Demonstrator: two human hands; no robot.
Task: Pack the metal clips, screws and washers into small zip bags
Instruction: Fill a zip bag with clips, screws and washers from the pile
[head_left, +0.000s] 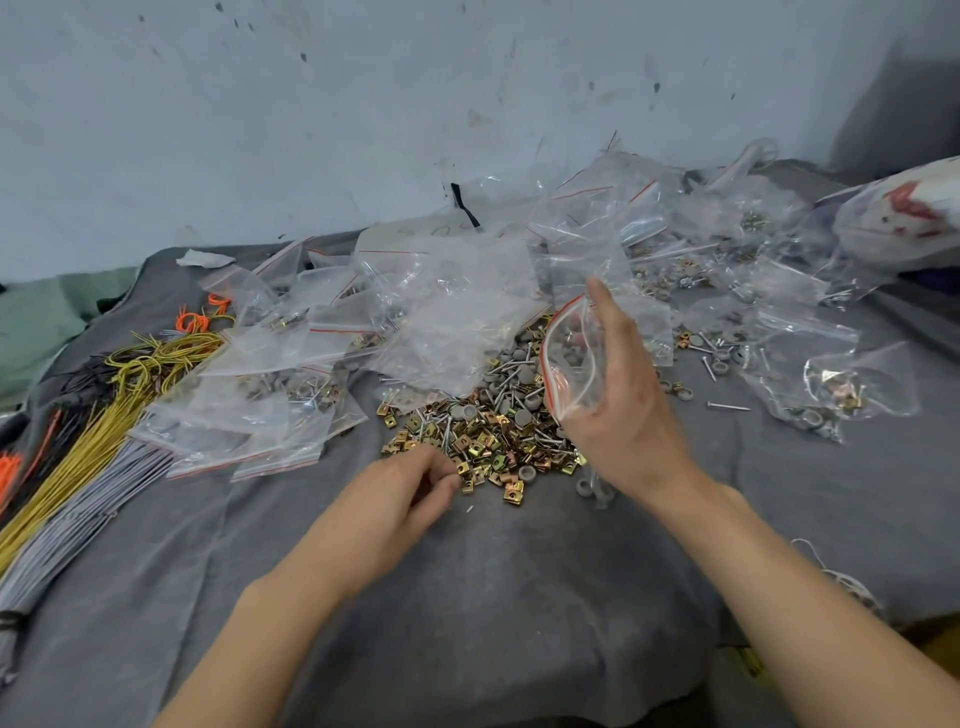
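Note:
A heap of brass-coloured metal clips (493, 441), silver screws (506, 400) and grey round washers (524, 374) lies in the middle of the grey cloth. My right hand (618, 395) is raised over the heap's right side and holds a small clear zip bag (571, 364) with a red seal strip, its mouth gaping open. My left hand (410, 483) is at the heap's near left edge, fingers curled and pinching among the clips; what it holds is hidden by the fingers.
Empty zip bags (447, 312) are piled behind the heap. Filled bags lie at left (249, 405) and right (821, 374). Yellow, grey and orange cable ties (104, 415) lie far left. A grey wall rises behind the table.

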